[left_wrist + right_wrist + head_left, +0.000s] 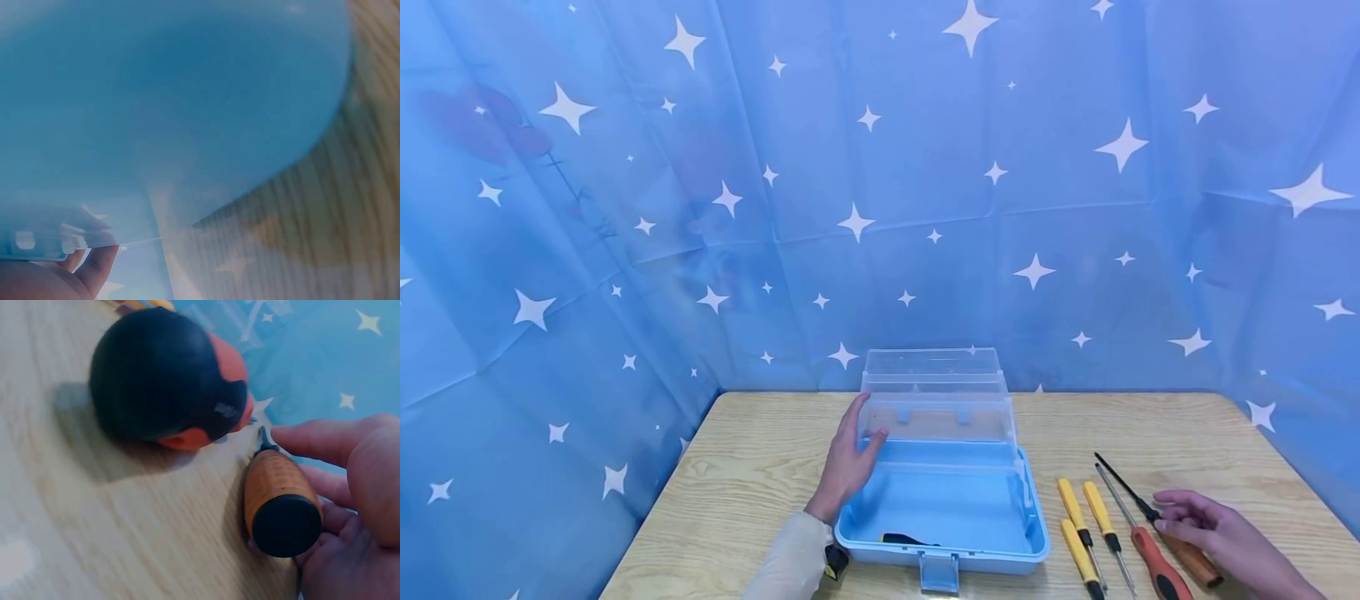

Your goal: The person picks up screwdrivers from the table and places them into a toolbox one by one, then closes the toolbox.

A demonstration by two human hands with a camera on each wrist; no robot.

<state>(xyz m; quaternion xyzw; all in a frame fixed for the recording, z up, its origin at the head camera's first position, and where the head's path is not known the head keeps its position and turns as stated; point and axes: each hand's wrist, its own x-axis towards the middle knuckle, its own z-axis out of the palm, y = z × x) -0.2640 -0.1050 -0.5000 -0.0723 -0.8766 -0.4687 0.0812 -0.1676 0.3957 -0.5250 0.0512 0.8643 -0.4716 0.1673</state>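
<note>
A light-blue toolbox (pixel 951 508) stands with its clear lid (pixel 936 379) raised. A dark screwdriver with a yellow end (pixel 902 539) lies inside near the front wall. My left hand (pixel 846 467) holds the left edge of the raised clear part, thumb in front; in the left wrist view its fingers (pixel 100 269) bend round that edge. My right hand (pixel 1217 533) is at a brown-handled screwdriver (pixel 1191 558), thumb and forefinger parted near its shaft. In the right wrist view, the fingers (pixel 325 439) lie beside the orange-brown handle; firm contact cannot be made out.
Yellow-handled screwdrivers (pixel 1101 508) and a red-and-black screwdriver (pixel 1157 562) lie between the box and my right hand. A black-and-yellow object (pixel 835 560) sits by the box's front left corner. A starry blue curtain (pixel 925 167) hangs behind the wooden table (pixel 715 492).
</note>
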